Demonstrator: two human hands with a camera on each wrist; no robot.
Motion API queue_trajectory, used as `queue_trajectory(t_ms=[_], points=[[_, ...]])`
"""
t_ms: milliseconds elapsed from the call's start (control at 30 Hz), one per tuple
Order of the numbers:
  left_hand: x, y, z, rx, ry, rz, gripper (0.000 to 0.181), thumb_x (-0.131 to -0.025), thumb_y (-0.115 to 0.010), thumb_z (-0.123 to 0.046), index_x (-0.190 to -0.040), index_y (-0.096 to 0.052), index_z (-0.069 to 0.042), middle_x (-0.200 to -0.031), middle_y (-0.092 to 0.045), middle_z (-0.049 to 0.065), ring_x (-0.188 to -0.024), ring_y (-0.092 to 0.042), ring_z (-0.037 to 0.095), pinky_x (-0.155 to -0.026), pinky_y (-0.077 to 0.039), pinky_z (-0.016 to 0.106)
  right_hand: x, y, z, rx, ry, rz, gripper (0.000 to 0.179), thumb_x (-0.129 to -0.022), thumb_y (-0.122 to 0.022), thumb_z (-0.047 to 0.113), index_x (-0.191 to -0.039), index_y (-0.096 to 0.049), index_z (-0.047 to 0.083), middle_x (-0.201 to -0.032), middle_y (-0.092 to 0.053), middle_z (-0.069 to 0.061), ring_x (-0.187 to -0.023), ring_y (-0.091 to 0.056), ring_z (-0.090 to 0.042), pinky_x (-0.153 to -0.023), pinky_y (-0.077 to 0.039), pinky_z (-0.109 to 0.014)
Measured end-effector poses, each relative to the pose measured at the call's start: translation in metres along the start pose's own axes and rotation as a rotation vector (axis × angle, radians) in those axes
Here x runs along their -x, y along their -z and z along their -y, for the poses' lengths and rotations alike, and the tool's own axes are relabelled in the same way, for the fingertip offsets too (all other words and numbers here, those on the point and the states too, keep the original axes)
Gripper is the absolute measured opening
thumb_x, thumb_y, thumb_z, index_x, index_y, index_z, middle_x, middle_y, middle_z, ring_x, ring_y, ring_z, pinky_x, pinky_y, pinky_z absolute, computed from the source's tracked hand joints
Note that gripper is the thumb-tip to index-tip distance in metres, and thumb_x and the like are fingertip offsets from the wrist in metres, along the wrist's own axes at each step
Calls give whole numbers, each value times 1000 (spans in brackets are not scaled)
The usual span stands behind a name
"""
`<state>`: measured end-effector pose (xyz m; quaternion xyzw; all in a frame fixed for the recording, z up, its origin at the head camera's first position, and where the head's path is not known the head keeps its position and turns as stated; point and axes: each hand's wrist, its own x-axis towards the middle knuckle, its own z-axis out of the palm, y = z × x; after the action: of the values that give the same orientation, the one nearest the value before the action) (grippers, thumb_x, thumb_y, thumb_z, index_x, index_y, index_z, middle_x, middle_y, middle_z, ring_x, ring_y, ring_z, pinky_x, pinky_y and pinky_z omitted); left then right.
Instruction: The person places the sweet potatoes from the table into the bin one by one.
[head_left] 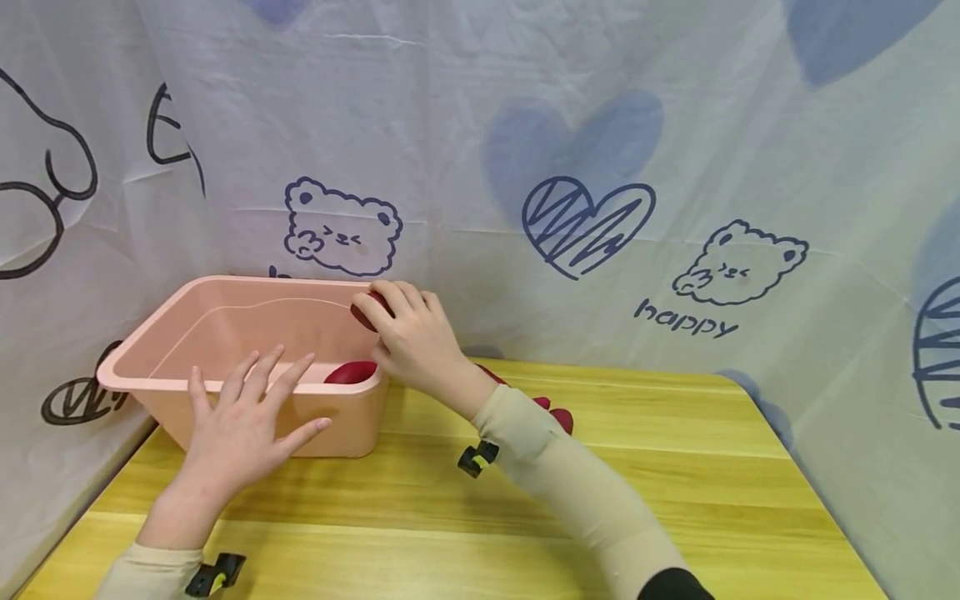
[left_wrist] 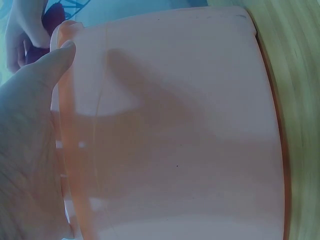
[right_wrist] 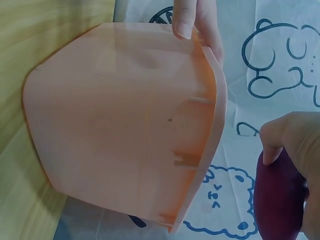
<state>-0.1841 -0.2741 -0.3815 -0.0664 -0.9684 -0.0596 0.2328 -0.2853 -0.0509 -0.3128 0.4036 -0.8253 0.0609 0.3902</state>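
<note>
My right hand (head_left: 420, 337) holds a dark red, smooth, rounded object (right_wrist: 280, 195) just above the right end of a pink plastic tub (head_left: 300, 425). Its exact kind cannot be told. Inside the tub, near the front right corner, lies another dark red rounded piece (head_left: 351, 372), partly hidden by the rim. My left hand (head_left: 243, 433) rests at the tub's front rim with its fingers straight and spread. In the left wrist view the thumb (left_wrist: 62, 57) lies along the rim.
More dark red pieces (head_left: 561, 419) lie on the wooden table (head_left: 675, 483), partly behind my right forearm. A printed cloth (head_left: 465, 167) with bears and hearts hangs behind the tub and along the sides.
</note>
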Motion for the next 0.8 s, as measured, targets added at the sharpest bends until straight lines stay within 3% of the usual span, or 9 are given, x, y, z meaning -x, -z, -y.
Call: queue_trajectory(t_ms=[433, 800], points=[[0, 1, 0, -6, 0, 10, 82, -83, -58, -70, -152, -29, -37, -159, -29, 14, -148, -18, 39, -111, 17, 71, -28, -10, 8, -82, -5, 16, 46, -88, -58, 20, -134, -54, 21, -134, -56, -4, -125, -51, -21, -99, -49, -37], [1, 2, 1, -5, -1, 14, 82, -82, -58, -70, -152, -30, -36, -160, -27, 14, -150, -14, 39, -110, 15, 73, -40, -29, 12, -163, -35, 21, 46, -88, -60, 17, -133, -55, 19, -135, -55, -6, -127, -51, -22, -100, -49, -38]])
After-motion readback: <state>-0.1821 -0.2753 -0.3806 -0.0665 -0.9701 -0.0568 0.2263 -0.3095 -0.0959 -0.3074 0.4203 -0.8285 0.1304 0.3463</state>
